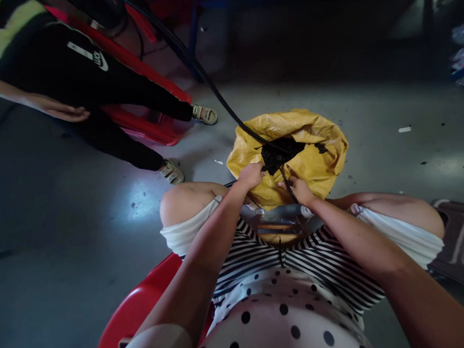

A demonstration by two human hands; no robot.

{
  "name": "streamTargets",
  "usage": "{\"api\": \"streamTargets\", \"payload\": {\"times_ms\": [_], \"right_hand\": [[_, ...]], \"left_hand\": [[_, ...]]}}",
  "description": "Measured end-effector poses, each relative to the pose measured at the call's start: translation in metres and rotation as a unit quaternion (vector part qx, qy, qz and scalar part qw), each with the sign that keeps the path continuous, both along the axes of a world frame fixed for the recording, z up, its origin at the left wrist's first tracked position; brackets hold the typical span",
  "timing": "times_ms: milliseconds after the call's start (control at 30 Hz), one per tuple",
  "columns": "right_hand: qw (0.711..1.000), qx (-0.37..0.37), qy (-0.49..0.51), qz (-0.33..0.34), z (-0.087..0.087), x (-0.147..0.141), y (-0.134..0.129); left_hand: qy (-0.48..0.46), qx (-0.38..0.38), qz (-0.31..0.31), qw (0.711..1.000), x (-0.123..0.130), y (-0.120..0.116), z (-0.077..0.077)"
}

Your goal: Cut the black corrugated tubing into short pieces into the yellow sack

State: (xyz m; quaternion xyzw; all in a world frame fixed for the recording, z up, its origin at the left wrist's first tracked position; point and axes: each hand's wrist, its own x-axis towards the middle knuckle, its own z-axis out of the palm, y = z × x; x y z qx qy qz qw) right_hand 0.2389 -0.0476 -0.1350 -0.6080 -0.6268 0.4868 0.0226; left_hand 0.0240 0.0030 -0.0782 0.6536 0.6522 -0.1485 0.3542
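Note:
A crumpled yellow woven sack (pixel 329 132) stands on the floor between my knees, its mouth gaping upward. Inside lies a dark tangle of black pieces (pixel 273 158), too dim to make out singly. My left hand (pixel 251 176) is closed at the near left of the mouth; a thin black cable seems to pass through it. At the near right, my right hand (pixel 299 190) has its fingers around a black cable (pixel 286 182) that comes up out of the sack. A thicker black cable (pixel 220 96) hangs from the upper left into the mouth.
At the left stands another person (pixel 86 80) in black trousers, one hand hanging down. Behind that person is a long red bench-like object (pixel 157 124). I sit on a red seat (pixel 134 308). A grey-brown stool (pixel 454 230) stands at the right. Small scraps (pixel 404 129) litter the floor.

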Motion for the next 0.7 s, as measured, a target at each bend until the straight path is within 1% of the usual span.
{"api": "streamTargets", "payload": {"times_ms": [100,200,300,467,567,700], "right_hand": [[1.000,0.004,-0.003,-0.010,-0.007,0.003,-0.001],[1.000,-0.008,0.006,0.003,-0.010,0.004,-0.002],[0.999,-0.033,0.010,0.017,-0.007,0.003,-0.002],[0.996,-0.079,0.018,0.034,0.005,0.002,0.001],[0.996,-0.085,0.014,0.038,0.009,0.000,0.001],[0.996,-0.081,-0.005,0.035,0.008,-0.002,0.000]], "left_hand": [[0.012,0.000,0.006,1.000,-0.004,0.000,-0.002],[0.015,0.008,0.008,1.000,-0.004,0.000,-0.004],[0.014,0.020,0.002,1.000,-0.003,0.001,-0.004],[0.010,0.028,-0.015,0.999,0.004,0.001,-0.001],[-0.002,0.032,-0.034,0.999,0.009,-0.001,0.000],[-0.006,0.021,-0.047,0.999,0.014,-0.004,0.000]]}}
